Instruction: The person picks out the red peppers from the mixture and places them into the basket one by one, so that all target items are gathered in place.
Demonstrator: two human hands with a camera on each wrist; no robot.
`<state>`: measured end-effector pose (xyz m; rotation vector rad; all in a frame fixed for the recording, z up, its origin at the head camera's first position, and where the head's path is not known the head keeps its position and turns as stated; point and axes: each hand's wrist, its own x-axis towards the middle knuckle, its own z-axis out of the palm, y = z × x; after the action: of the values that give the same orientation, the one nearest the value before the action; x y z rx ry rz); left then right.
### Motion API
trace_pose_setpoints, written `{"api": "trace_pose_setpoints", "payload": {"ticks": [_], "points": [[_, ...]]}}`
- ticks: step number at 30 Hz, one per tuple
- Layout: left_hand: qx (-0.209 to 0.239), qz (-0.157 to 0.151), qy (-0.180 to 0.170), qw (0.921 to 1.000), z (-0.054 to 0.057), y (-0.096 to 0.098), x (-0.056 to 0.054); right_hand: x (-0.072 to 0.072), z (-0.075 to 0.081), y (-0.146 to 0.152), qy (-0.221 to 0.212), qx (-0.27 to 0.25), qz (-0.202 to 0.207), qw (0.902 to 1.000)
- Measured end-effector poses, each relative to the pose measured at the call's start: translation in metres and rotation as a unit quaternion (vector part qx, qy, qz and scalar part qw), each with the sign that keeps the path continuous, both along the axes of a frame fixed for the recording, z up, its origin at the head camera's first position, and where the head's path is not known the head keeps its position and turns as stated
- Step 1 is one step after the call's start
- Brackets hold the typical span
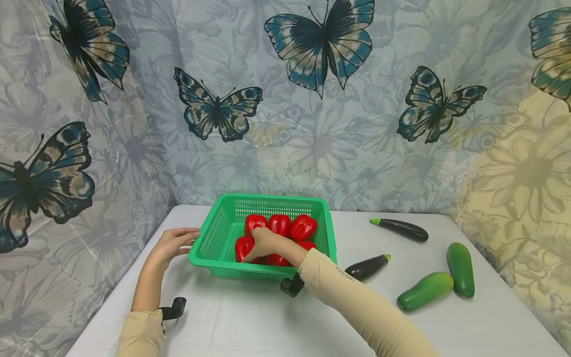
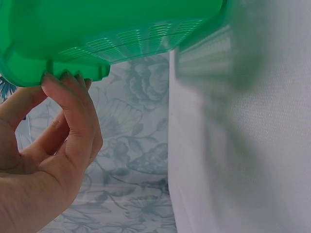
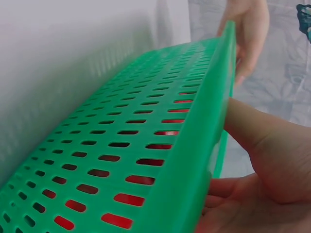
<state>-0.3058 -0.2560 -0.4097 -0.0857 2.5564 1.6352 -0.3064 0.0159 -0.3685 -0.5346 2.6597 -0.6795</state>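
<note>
A green plastic basket [image 1: 263, 198] with slotted walls stands on the white table and contains several red bell peppers [image 1: 303, 227]. My left hand [image 1: 171, 245] is at the basket's left end; in the left wrist view, its bent fingers [image 2: 73, 104] and thumb pinch the rim. Reaching over the near wall, my right hand [image 1: 266, 243] grips a red bell pepper [image 1: 243, 247] at the left of the group, thumb on the near side. The right wrist view shows that hand [image 3: 267, 170] behind the rim, its fingertips hidden by the basket wall.
Right of the basket lie two eggplants, one farther back [image 1: 403, 229] and one closer [image 1: 368, 267], partly behind my right sleeve. Two green, papaya-like fruits [image 1: 426, 291] rest near the table's right edge. A butterfly-patterned cloth [image 1: 312, 163] hangs behind the table [image 1: 241, 317].
</note>
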Motion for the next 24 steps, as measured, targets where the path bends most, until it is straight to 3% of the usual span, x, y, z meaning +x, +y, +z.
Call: {"api": "trace_pose_setpoints", "payload": {"ticks": [13,24], "points": [[-0.002,0.002,0.0,1.0,0.0,0.001,0.0,0.001,0.004,0.008,-0.003,-0.03,0.002,0.9995],[-0.002,0.001,-0.004,1.0,0.0,0.001,0.0,-0.009,0.01,0.031,-0.013,-0.065,0.002,0.9978]]}}
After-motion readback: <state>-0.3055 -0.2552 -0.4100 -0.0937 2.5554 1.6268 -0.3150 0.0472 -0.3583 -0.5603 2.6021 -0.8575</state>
